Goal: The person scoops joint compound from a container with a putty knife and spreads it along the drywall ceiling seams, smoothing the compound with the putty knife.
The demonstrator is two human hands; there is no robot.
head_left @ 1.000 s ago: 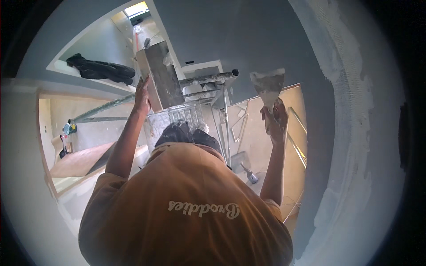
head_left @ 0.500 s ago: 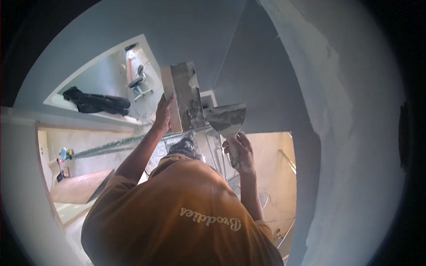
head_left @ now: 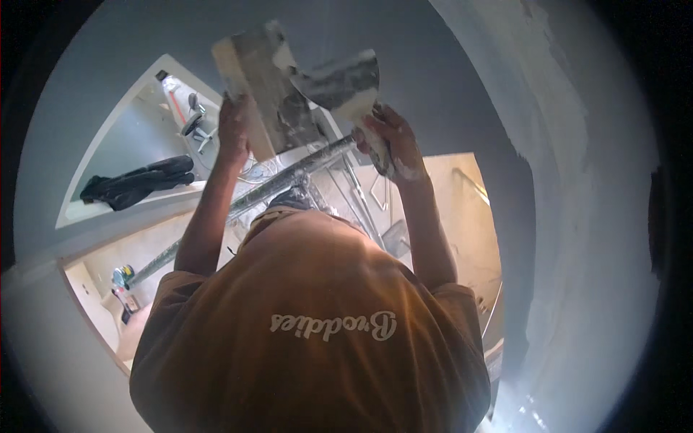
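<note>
My left hand [head_left: 234, 127] grips a rectangular tool [head_left: 263, 90] with a pale side and a grey face smeared with plaster, raised against the grey plasterboard surface. My right hand [head_left: 393, 141] holds a wide scraper [head_left: 336, 76] by its handle; its plaster-coated blade overlaps the right edge of the rectangular tool, and I cannot tell whether they touch. Both tools are slightly blurred. White compound smudges my right hand and the scraper handle.
A scaffold tube [head_left: 289, 177] crosses below my hands. Dark cloth [head_left: 137, 180] lies on the white-edged opening's ledge [head_left: 68, 209], with an office chair [head_left: 198, 126] beyond it. A wall strip [head_left: 570, 216] with compound runs down the right.
My right hand and the scraper have moved inward to the rectangular tool, then both tools have risen higher in the view. The surroundings have shifted with my head.
</note>
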